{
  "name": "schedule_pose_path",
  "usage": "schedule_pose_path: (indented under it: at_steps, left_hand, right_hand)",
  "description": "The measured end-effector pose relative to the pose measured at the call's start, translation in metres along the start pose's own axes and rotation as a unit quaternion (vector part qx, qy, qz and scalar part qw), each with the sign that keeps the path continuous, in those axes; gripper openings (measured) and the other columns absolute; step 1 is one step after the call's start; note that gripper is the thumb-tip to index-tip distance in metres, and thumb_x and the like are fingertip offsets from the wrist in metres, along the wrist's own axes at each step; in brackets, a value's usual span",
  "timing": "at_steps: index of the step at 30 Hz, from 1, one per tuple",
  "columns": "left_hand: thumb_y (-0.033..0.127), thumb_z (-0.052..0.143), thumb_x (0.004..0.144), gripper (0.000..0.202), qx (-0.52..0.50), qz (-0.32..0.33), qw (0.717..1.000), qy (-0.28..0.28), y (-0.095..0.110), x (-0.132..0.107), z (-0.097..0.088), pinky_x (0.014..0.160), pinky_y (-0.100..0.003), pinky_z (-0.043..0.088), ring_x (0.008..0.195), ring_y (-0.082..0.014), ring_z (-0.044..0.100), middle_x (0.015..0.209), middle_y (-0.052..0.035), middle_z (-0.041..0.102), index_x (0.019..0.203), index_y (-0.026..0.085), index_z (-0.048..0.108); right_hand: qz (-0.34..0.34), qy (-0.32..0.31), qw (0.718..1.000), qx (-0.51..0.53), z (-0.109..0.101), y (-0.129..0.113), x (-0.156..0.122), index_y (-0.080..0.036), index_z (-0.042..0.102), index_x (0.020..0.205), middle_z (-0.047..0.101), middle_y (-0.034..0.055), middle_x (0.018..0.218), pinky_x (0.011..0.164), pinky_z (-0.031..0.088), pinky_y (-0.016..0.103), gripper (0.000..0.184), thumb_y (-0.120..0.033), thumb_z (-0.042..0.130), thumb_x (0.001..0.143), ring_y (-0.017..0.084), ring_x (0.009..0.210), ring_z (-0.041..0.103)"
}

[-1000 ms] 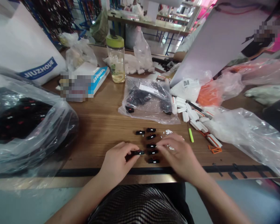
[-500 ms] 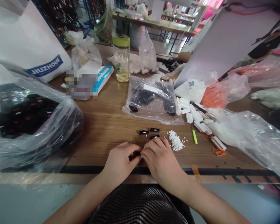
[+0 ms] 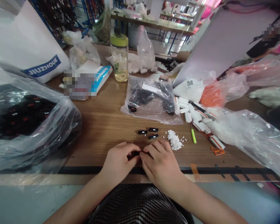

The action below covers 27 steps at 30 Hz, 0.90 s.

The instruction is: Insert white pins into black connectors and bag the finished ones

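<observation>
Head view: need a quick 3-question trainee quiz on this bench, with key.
1. True or false: the white pellet pile lies to the left of the left hand.
2. How many loose black connectors show on the table just beyond the fingertips? A) one B) three C) six
3. Fill in: the held part, pinched between the fingertips of the left hand and the right hand, is ____ in colour.

Key:
1. False. The pile lies beyond the right hand, to its right.
2. B.
3. Black.
</observation>
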<state>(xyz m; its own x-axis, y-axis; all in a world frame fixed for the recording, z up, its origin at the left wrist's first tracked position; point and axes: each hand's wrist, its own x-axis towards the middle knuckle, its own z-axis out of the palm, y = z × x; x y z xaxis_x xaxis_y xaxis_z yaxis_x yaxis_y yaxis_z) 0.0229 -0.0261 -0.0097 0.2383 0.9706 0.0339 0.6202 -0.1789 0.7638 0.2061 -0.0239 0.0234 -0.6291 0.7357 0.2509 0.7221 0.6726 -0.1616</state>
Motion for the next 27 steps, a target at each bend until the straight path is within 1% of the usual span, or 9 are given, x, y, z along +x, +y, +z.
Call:
schedule_pose_path:
  at_steps: [3, 6, 8, 10, 13, 15, 20, 24, 27]
  left_hand:
    - [0.011, 0.069, 0.080, 0.021, 0.014, 0.012, 1.000, 0.009, 0.000, 0.000, 0.000, 0.069, -0.031, 0.049, 0.071, -0.0161, 0.062, 0.079, 0.0032, 0.067, 0.094, 0.026, 0.071]
    - [0.015, 0.067, 0.085, 0.015, 0.038, 0.035, 0.998, 0.035, -0.001, 0.002, 0.001, 0.072, -0.033, 0.052, 0.077, -0.0180, 0.064, 0.084, 0.0013, 0.068, 0.096, 0.025, 0.070]
    - [0.018, 0.063, 0.089, 0.012, 0.052, 0.047, 0.996, 0.052, 0.000, 0.005, 0.002, 0.077, -0.034, 0.053, 0.086, -0.0192, 0.065, 0.093, -0.0006, 0.069, 0.098, 0.024, 0.068]
    - [0.017, 0.059, 0.093, 0.014, 0.068, 0.052, 0.994, 0.066, 0.001, 0.009, 0.005, 0.082, -0.036, 0.054, 0.092, -0.0197, 0.066, 0.102, -0.0021, 0.069, 0.102, 0.024, 0.067]
    - [0.016, 0.055, 0.095, 0.019, 0.102, 0.064, 0.989, 0.081, 0.003, 0.013, 0.009, 0.085, -0.039, 0.055, 0.094, -0.0212, 0.066, 0.104, -0.0034, 0.068, 0.109, 0.023, 0.065]
    - [0.016, 0.056, 0.094, 0.022, 0.115, 0.074, 0.987, 0.081, 0.004, 0.014, 0.011, 0.085, -0.040, 0.055, 0.096, -0.0225, 0.065, 0.104, -0.0039, 0.068, 0.113, 0.024, 0.064]
    - [0.023, 0.058, 0.095, 0.025, 0.067, 0.056, 0.992, 0.091, 0.005, 0.010, 0.007, 0.078, -0.033, 0.055, 0.091, -0.0190, 0.064, 0.113, -0.0038, 0.065, 0.120, 0.025, 0.061]
    - [0.028, 0.058, 0.096, 0.018, 0.017, 0.040, 0.992, 0.116, 0.003, 0.004, -0.001, 0.074, -0.028, 0.053, 0.080, -0.0149, 0.062, 0.106, -0.0028, 0.065, 0.112, 0.023, 0.064]
    - [0.028, 0.058, 0.096, 0.016, -0.008, 0.032, 0.993, 0.113, 0.000, 0.004, -0.004, 0.073, -0.027, 0.053, 0.079, -0.0144, 0.062, 0.101, -0.0025, 0.065, 0.108, 0.022, 0.066]
  right_hand:
    - [0.014, -0.003, 0.999, 0.040, -0.002, 0.000, 0.001, -0.021, 0.074, 0.092, 0.070, 0.0039, 0.090, 0.086, 0.038, 0.042, 0.016, -0.021, 0.058, 0.092, 0.023, 0.091, 0.057]
    - [0.041, 0.033, 0.994, 0.092, -0.013, 0.016, -0.005, -0.024, 0.074, 0.100, 0.072, 0.0029, 0.099, 0.086, 0.040, 0.040, 0.018, -0.024, 0.056, 0.093, 0.021, 0.092, 0.060]
    - [0.086, 0.074, 0.989, 0.091, -0.022, 0.039, -0.014, -0.024, 0.074, 0.103, 0.072, 0.0043, 0.102, 0.084, 0.042, 0.039, 0.020, -0.026, 0.056, 0.094, 0.020, 0.091, 0.062]
    - [0.162, 0.102, 0.980, 0.047, -0.031, 0.071, -0.026, -0.022, 0.075, 0.095, 0.073, 0.0058, 0.095, 0.081, 0.044, 0.039, 0.022, -0.029, 0.055, 0.094, 0.021, 0.087, 0.064]
    - [0.265, 0.070, 0.962, 0.002, -0.038, 0.116, -0.039, -0.020, 0.076, 0.094, 0.073, 0.0071, 0.089, 0.074, 0.047, 0.036, 0.026, -0.032, 0.053, 0.093, 0.021, 0.078, 0.065]
    - [0.269, 0.040, 0.962, 0.032, -0.039, 0.134, -0.037, -0.020, 0.075, 0.098, 0.073, 0.0074, 0.091, 0.073, 0.048, 0.034, 0.027, -0.031, 0.051, 0.093, 0.021, 0.079, 0.066]
    - [0.152, 0.008, 0.984, 0.094, -0.036, 0.137, 0.003, -0.017, 0.072, 0.109, 0.072, 0.0098, 0.107, 0.086, 0.049, 0.033, 0.033, -0.023, 0.043, 0.095, 0.020, 0.095, 0.066]
    - [0.187, 0.005, 0.982, 0.026, -0.031, 0.134, 0.032, -0.017, 0.074, 0.106, 0.073, 0.0106, 0.104, 0.078, 0.049, 0.034, 0.032, -0.022, 0.046, 0.092, 0.021, 0.086, 0.067]
    - [0.223, 0.040, 0.974, 0.021, -0.034, 0.136, 0.033, -0.019, 0.075, 0.101, 0.075, 0.0078, 0.098, 0.072, 0.047, 0.032, 0.029, -0.028, 0.050, 0.091, 0.019, 0.077, 0.066]
